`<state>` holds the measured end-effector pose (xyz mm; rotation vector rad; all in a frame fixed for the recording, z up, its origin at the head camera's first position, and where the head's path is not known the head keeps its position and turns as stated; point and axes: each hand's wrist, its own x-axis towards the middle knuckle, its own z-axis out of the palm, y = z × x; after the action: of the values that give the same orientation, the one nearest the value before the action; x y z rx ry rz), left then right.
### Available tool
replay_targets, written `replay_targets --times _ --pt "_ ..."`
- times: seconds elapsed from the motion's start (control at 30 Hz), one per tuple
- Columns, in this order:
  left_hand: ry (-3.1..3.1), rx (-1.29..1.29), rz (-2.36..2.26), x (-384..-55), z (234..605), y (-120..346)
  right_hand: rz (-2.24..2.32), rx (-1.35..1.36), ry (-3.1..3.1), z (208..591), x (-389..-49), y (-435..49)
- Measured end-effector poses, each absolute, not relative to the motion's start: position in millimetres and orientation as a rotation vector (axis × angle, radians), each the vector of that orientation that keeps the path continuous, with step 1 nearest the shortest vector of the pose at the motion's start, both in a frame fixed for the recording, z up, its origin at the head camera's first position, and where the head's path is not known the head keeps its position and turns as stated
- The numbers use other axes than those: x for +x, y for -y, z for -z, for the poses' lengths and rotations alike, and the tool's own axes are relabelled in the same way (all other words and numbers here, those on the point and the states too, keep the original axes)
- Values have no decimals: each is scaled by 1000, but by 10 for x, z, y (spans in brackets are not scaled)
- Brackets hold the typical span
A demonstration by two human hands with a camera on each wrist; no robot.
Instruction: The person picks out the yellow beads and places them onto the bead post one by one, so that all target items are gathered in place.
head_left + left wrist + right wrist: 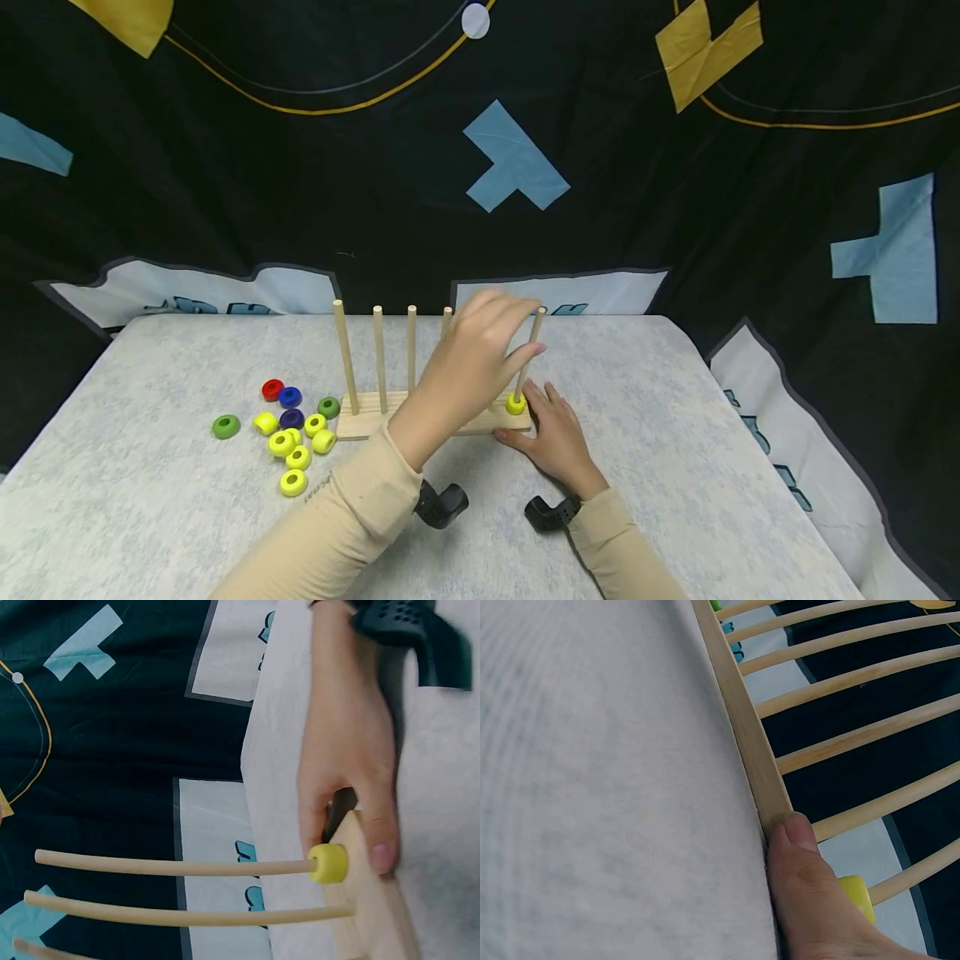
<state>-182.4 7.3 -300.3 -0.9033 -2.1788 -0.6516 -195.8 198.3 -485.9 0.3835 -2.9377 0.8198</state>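
A wooden peg rack (363, 425) with several upright pegs stands on the table. One yellow bead (516, 404) sits at the foot of its rightmost peg (180, 866). Around the rack's right end, my right hand (558, 442) grips the base, thumb (806, 877) along the front edge and fingers on the far side. My left hand (476, 350) is raised beside the top of the rightmost peg, thumb and fingers apart, with no bead showing between them. Its forearm and hand cover the middle pegs in the head view.
Loose beads lie left of the rack: several yellow ones (293, 482), a red bead (272, 390), blue ones (290, 397) and green ones (226, 427). A dark patterned cloth (375, 192) hangs behind the pale table (712, 517).
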Motion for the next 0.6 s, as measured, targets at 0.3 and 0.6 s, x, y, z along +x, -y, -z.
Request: replay_targets --times 0.3,0.6 --pt "2082 -967 750 -1562 3184 93 -813 351 2955 4863 -1936 -1990" --pt "1978 -991 817 -1350 3223 261 -804 355 2975 4857 -1941 -1975"
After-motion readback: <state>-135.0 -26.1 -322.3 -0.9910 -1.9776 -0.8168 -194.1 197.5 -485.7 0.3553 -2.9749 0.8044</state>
